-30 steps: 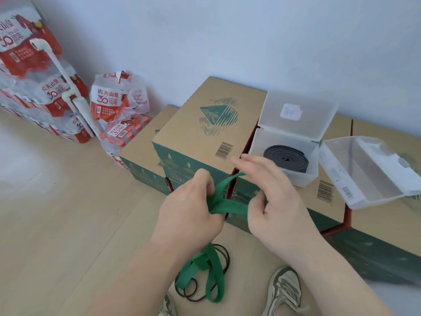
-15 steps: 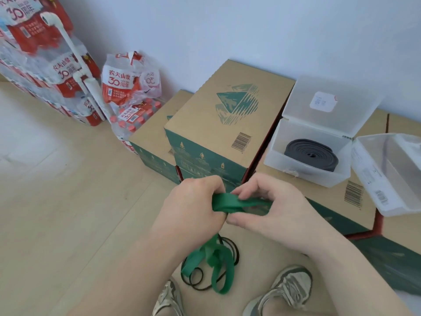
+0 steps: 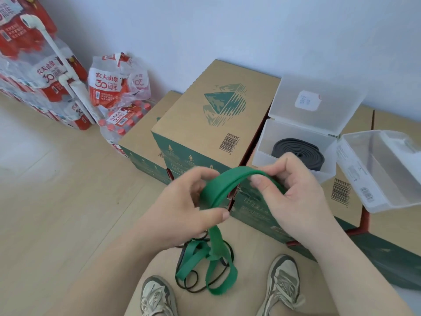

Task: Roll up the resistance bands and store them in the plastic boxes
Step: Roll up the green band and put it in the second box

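Observation:
A green resistance band (image 3: pixel 224 185) arches between my two hands in front of the cardboard boxes. My left hand (image 3: pixel 182 210) pinches it between thumb and fingers; below that hand the band hangs down to the floor in loose loops. My right hand (image 3: pixel 293 192) pinches its other end with thumb and fingertips. A clear plastic box (image 3: pixel 268 147) with its lid raised holds a rolled black band (image 3: pixel 296 151). A second clear plastic box (image 3: pixel 382 176) lies open and tilted to the right. Thin black bands (image 3: pixel 193 286) lie on the floor under the green loops.
Several cardboard boxes (image 3: pixel 205 124) stand along the white wall and carry the plastic boxes. Shrink-wrapped packs of water bottles (image 3: pixel 111 87) are stacked at the left, with a white pipe (image 3: pixel 54 49) leaning across them. My two shoes (image 3: pixel 282 283) stand on the wooden floor below.
My hands have moved apart and risen, drawing the green band out into an arch. The camera view has shifted, bringing the plastic boxes closer.

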Motion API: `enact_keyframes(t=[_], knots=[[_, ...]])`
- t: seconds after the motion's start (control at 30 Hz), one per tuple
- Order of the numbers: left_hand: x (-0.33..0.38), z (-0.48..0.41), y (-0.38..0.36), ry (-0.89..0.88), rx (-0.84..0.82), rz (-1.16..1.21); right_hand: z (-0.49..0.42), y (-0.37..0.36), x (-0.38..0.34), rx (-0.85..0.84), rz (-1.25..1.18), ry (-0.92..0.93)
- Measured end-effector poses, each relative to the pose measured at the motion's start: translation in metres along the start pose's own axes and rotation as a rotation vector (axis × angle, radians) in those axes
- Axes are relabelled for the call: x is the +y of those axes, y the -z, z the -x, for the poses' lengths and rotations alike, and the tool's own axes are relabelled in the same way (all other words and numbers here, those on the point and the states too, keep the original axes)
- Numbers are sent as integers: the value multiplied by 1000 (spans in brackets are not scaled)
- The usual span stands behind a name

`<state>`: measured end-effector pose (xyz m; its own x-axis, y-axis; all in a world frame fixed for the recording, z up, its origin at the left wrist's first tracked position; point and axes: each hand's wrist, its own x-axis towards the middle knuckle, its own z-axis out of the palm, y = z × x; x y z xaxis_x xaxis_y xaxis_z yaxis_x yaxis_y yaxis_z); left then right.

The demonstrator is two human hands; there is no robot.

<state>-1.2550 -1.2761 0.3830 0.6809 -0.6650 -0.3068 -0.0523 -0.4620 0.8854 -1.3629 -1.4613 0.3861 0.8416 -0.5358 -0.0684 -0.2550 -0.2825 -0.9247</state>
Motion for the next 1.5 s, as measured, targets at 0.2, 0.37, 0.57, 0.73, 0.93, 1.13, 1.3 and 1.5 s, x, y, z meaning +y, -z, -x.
enact_keyframes(t=[0.2,0.37,0.57,0.73,0.93,1.13,1.3,1.5], knots=[[6,-2,4,-84,185,230,-2,2,14,-262,152,-93],[6,-8,0,-146,68,139,1,-6,1,-228,1,80],[11,-9,-2,-178,1,184,-1,-5,9,-229,-110,116],[10,-11,-9,-92,-39,70,2,-9,11,-111,-60,157],[1,-12,-16,0,-170,-101,4,-4,4,44,-167,129],[15,-5,6,-146,149,210,1,24,17,-177,48,-77],[24,4,-12,-234,59,47,8,18,19,-368,-23,-53],[25,3,-22,-287,-27,19,9,16,17,-336,-180,93]])
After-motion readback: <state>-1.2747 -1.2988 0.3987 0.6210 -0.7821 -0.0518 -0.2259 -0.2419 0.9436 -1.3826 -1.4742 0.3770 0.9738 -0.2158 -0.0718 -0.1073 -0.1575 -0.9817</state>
